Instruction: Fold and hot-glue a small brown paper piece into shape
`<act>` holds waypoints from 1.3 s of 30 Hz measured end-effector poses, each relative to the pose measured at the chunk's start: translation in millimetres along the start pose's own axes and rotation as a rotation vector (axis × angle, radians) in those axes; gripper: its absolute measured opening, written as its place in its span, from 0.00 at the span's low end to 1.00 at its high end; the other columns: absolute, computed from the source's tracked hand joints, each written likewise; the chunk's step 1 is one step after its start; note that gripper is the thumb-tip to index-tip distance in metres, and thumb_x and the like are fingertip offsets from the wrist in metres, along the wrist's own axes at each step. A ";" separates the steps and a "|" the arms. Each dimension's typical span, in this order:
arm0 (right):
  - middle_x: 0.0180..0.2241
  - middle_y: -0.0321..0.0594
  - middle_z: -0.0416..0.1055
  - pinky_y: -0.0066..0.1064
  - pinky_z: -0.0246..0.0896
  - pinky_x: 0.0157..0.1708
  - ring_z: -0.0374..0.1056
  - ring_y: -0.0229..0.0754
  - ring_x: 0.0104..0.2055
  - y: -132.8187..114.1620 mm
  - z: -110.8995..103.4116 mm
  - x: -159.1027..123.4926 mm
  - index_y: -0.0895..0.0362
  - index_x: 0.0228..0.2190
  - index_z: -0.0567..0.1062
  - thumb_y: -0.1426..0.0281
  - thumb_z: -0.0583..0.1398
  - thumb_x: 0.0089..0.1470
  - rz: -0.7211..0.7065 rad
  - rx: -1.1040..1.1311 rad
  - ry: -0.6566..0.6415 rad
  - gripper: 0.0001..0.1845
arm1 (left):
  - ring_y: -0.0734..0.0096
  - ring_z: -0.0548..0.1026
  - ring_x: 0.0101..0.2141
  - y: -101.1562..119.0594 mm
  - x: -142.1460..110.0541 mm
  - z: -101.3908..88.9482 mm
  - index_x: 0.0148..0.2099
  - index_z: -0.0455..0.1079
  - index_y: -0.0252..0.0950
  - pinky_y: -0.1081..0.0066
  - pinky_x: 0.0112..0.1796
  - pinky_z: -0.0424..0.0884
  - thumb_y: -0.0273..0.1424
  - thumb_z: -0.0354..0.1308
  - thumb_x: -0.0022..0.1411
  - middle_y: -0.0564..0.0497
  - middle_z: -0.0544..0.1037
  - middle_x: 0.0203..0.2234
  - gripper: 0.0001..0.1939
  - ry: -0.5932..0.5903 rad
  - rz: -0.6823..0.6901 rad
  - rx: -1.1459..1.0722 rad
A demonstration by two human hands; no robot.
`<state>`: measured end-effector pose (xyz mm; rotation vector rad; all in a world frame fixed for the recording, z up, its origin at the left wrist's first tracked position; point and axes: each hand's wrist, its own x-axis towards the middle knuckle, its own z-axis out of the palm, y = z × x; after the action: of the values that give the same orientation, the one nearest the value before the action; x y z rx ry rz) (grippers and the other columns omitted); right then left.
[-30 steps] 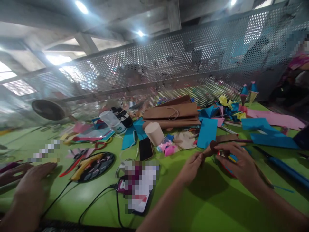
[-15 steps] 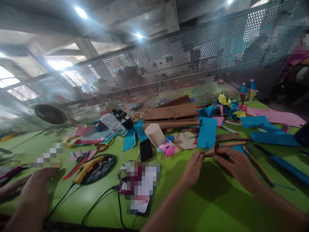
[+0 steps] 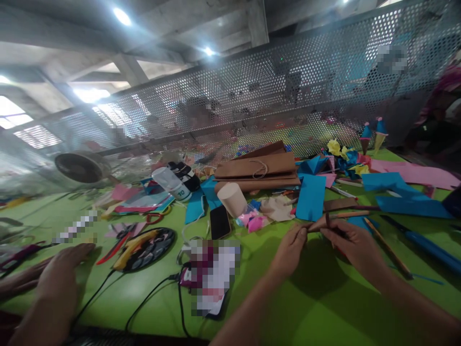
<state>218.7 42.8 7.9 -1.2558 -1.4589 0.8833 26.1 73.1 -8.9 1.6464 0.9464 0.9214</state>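
Between my two hands, a small piece of brown paper (image 3: pixel 317 224), apparently rolled, is held just above the green table (image 3: pixel 266 307). My left hand (image 3: pixel 292 246) pinches its left end with thumb and fingertips. The fingers of my right hand (image 3: pixel 351 240) close around the other end and partly hide it. Just beyond the paper lies a blue paper rectangle (image 3: pixel 310 198). To the right of my right hand are a pencil (image 3: pixel 387 247) and a blue-handled tool (image 3: pixel 432 247).
Folded brown paper sheets (image 3: pixel 255 168) lie at the back, near a beige roll (image 3: pixel 232 199) and a black phone (image 3: pixel 220 222). Left are a yellow-handled glue gun (image 3: pixel 135 247), red-handled scissors (image 3: pixel 115 246) and another person's hand (image 3: pixel 65 264). Small paper cones (image 3: pixel 381 134) stand at back right.
The view has shifted slightly. My fingers have moved a little on the brown paper, and both hands still hold it.
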 end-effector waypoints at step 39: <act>0.32 0.38 0.80 0.35 0.67 0.31 0.71 0.42 0.29 30.3 8.0 2.2 0.51 0.36 0.84 0.57 0.67 0.56 0.025 0.050 -0.084 0.12 | 0.56 0.74 0.49 -10.3 3.8 2.4 0.58 0.76 0.34 0.60 0.53 0.68 0.37 0.53 0.71 0.42 0.80 0.47 0.20 -0.088 -0.038 -0.079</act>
<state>219.0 51.6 -22.2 -1.2149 -1.4801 0.9940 28.2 77.8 -18.9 1.5840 0.8679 0.8433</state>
